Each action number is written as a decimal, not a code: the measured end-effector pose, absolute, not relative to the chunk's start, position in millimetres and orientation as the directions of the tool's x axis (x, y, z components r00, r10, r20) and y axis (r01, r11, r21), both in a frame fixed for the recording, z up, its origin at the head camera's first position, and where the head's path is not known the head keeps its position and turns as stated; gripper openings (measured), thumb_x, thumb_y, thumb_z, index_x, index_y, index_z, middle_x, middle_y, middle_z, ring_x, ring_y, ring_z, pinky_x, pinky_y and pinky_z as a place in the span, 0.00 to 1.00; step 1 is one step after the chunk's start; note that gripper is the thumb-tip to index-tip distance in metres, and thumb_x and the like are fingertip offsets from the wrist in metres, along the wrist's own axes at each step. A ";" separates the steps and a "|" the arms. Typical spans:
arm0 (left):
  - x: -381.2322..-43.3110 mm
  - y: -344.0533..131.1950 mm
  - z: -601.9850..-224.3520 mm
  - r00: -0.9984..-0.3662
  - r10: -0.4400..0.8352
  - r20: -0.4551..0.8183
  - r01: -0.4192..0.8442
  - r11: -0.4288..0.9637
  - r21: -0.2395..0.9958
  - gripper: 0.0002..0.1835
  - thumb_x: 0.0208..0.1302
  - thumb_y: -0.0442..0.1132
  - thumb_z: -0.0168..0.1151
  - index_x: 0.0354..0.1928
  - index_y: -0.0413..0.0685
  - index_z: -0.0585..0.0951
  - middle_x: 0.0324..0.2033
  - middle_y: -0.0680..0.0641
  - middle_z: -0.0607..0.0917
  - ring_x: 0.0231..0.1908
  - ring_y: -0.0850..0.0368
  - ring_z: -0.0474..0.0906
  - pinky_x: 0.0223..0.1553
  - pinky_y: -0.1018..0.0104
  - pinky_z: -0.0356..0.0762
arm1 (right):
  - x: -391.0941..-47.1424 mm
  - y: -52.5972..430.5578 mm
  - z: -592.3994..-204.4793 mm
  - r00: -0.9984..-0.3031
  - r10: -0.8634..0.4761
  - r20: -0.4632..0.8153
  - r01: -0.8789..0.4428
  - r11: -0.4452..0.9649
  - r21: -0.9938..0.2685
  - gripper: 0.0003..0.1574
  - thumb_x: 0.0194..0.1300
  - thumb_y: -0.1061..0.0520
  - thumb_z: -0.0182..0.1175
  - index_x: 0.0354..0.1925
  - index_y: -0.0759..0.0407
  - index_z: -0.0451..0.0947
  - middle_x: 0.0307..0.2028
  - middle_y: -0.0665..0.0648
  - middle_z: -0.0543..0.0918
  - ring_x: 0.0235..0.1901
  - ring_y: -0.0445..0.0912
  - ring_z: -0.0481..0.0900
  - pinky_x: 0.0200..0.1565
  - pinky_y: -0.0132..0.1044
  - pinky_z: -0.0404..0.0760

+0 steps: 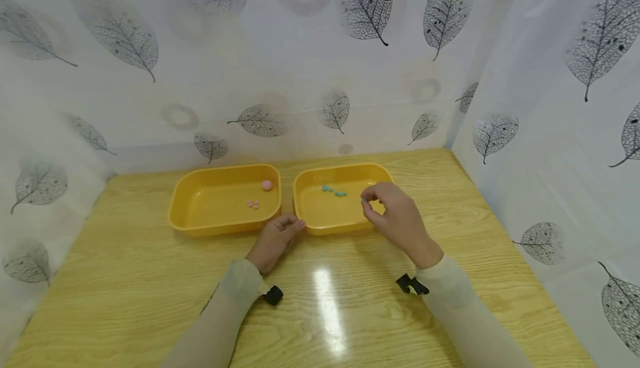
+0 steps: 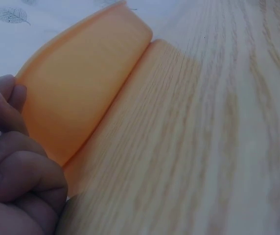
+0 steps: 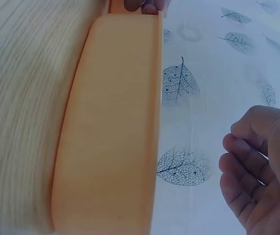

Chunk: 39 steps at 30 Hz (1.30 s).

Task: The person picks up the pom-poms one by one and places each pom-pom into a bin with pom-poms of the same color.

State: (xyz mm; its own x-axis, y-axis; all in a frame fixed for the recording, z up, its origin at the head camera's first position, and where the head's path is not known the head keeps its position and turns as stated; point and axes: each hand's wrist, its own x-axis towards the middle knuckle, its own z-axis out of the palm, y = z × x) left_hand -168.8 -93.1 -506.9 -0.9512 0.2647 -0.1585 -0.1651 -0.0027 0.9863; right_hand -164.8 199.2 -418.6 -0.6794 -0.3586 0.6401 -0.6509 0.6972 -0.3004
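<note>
My left hand [image 1: 274, 243] is at the near left corner of the right yellow tray [image 1: 327, 228], its thumb and fingers pinching the rim; the left wrist view shows the fingertips [image 2: 13, 90] on that edge. Above the same tray's right side, my right hand [image 1: 401, 219] pinches a small blue-green bead [image 1: 363, 199] between thumb and index finger. Several similar small blue-green beads [image 1: 340, 194] lie on the tray floor. In the right wrist view the right hand [image 3: 265, 166] is beyond the tray's rim with curled fingers, and the bead is hidden there.
A second yellow tray [image 1: 200, 228] stands close on the left, holding a larger pink ball [image 1: 267, 185] and several small pink beads [image 1: 253, 205]. Both sit on a wood-grain table [image 1: 120, 279]. Leaf-printed white curtains [image 1: 300, 73] hang behind and at the sides.
</note>
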 end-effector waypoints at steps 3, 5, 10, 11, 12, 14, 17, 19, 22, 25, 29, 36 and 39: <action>-168.3 -93.1 -507.0 -0.952 0.265 -0.156 -0.162 -0.001 0.987 0.19 0.75 0.47 0.64 0.43 0.33 0.78 0.17 0.54 0.68 0.18 0.62 0.61 0.21 0.69 0.60 | -167.1 200.5 -421.3 -0.690 -0.349 0.634 -0.636 0.710 -0.303 0.07 0.63 0.67 0.69 0.40 0.60 0.84 0.36 0.56 0.86 0.37 0.49 0.82 0.37 0.43 0.83; -168.2 -93.3 -506.6 -0.951 0.267 -0.154 -0.159 0.000 0.987 0.19 0.75 0.47 0.63 0.43 0.33 0.78 0.17 0.54 0.68 0.18 0.61 0.61 0.22 0.69 0.60 | -168.5 201.3 -422.2 -0.699 -0.343 0.627 -0.628 0.714 -0.309 0.06 0.63 0.67 0.69 0.40 0.60 0.84 0.36 0.56 0.86 0.37 0.49 0.82 0.37 0.43 0.82; -168.3 -91.6 -505.3 -0.947 0.284 -0.148 -0.156 -0.007 0.988 0.19 0.75 0.48 0.64 0.44 0.34 0.79 0.17 0.54 0.68 0.17 0.61 0.60 0.21 0.69 0.60 | -171.2 208.3 -422.3 -0.735 -0.326 0.594 -0.597 0.727 -0.339 0.05 0.65 0.65 0.68 0.40 0.61 0.85 0.36 0.57 0.86 0.37 0.51 0.82 0.37 0.44 0.82; -168.5 -90.7 -505.6 -0.945 0.290 -0.150 -0.159 -0.006 0.987 0.19 0.75 0.48 0.64 0.45 0.34 0.79 0.17 0.54 0.68 0.17 0.61 0.60 0.21 0.69 0.60 | -171.5 210.7 -422.2 -0.745 -0.318 0.587 -0.588 0.729 -0.350 0.04 0.65 0.64 0.68 0.40 0.61 0.84 0.36 0.57 0.86 0.37 0.52 0.82 0.37 0.45 0.83; -168.9 -89.9 -505.8 -0.944 0.295 -0.151 -0.160 -0.008 0.987 0.19 0.75 0.47 0.64 0.45 0.34 0.80 0.17 0.54 0.68 0.17 0.61 0.60 0.21 0.69 0.60 | -172.5 213.4 -423.0 -0.753 -0.308 0.582 -0.579 0.731 -0.361 0.04 0.66 0.64 0.68 0.40 0.61 0.84 0.36 0.57 0.86 0.37 0.51 0.82 0.38 0.45 0.83; -170.0 -89.1 -506.3 -0.942 0.296 -0.156 -0.165 -0.007 0.986 0.18 0.74 0.48 0.64 0.45 0.36 0.80 0.17 0.54 0.68 0.17 0.61 0.60 0.21 0.69 0.60 | -176.4 218.0 -424.9 -0.765 -0.287 0.576 -0.565 0.728 -0.388 0.03 0.67 0.62 0.68 0.40 0.61 0.84 0.35 0.57 0.86 0.36 0.51 0.82 0.38 0.46 0.83; -171.7 -90.1 -506.8 -0.942 0.290 -0.169 -0.176 0.000 0.984 0.16 0.74 0.48 0.65 0.43 0.40 0.81 0.17 0.54 0.68 0.17 0.60 0.60 0.21 0.68 0.60 | -186.7 223.0 -427.8 -0.769 -0.264 0.582 -0.560 0.716 -0.416 0.04 0.69 0.60 0.67 0.41 0.61 0.84 0.35 0.56 0.85 0.36 0.51 0.81 0.39 0.47 0.83; -172.2 -91.0 -506.9 -0.944 0.281 -0.173 -0.178 0.007 0.984 0.15 0.74 0.49 0.65 0.42 0.42 0.82 0.17 0.54 0.68 0.17 0.60 0.61 0.20 0.69 0.60 | -195.0 225.8 -427.7 -0.770 -0.248 0.588 -0.556 0.712 -0.429 0.04 0.70 0.60 0.66 0.41 0.61 0.84 0.35 0.57 0.85 0.35 0.51 0.81 0.38 0.48 0.83; -171.9 -92.0 -507.2 -0.946 0.274 -0.173 -0.177 0.011 0.984 0.16 0.74 0.48 0.65 0.42 0.40 0.81 0.17 0.54 0.68 0.18 0.60 0.61 0.20 0.68 0.60 | -206.5 227.5 -420.1 -0.783 -0.224 0.581 -0.537 0.714 -0.449 0.04 0.71 0.61 0.64 0.42 0.62 0.83 0.36 0.57 0.85 0.36 0.51 0.81 0.39 0.48 0.83; -171.4 -93.8 -506.9 -0.948 0.262 -0.180 -0.180 0.023 0.983 0.18 0.74 0.49 0.65 0.43 0.38 0.80 0.18 0.54 0.68 0.19 0.59 0.62 0.22 0.68 0.61 | -218.3 224.5 -407.4 -0.814 -0.223 0.537 -0.508 0.722 -0.469 0.06 0.72 0.61 0.62 0.44 0.62 0.83 0.38 0.58 0.84 0.37 0.50 0.81 0.41 0.46 0.82; -172.0 -97.0 -505.4 -0.948 0.256 -0.189 -0.187 0.033 0.982 0.19 0.74 0.50 0.65 0.44 0.38 0.80 0.18 0.53 0.69 0.19 0.59 0.62 0.22 0.68 0.61 | -235.7 213.0 -385.6 -0.876 -0.288 0.388 -0.455 0.759 -0.465 0.07 0.72 0.60 0.60 0.45 0.61 0.83 0.39 0.57 0.85 0.39 0.51 0.81 0.44 0.47 0.81; -172.3 -95.9 -505.5 -0.948 0.263 -0.180 -0.183 0.012 0.983 0.16 0.74 0.48 0.65 0.43 0.41 0.82 0.17 0.54 0.68 0.17 0.61 0.60 0.20 0.68 0.60 | -271.5 192.1 -358.6 -0.879 -0.478 0.004 -0.449 0.823 -0.348 0.07 0.73 0.56 0.61 0.43 0.56 0.85 0.39 0.54 0.86 0.40 0.50 0.80 0.50 0.47 0.79; -171.5 -95.3 -505.8 -0.947 0.264 -0.185 -0.189 0.010 0.982 0.14 0.74 0.48 0.65 0.42 0.43 0.82 0.16 0.54 0.68 0.17 0.61 0.60 0.20 0.69 0.60 | -284.7 182.7 -352.6 -0.828 -0.552 -0.098 -0.498 0.804 -0.324 0.05 0.72 0.60 0.62 0.41 0.58 0.85 0.39 0.55 0.86 0.41 0.50 0.79 0.51 0.47 0.78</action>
State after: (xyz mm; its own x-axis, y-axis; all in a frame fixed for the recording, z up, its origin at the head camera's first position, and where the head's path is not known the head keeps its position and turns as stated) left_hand -171.5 -95.3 -505.8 -0.9467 0.2636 -0.1853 -0.1893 0.0104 0.9819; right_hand -284.7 182.7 -352.6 -0.8278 -0.5524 -0.0981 -0.4984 0.8043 -0.3237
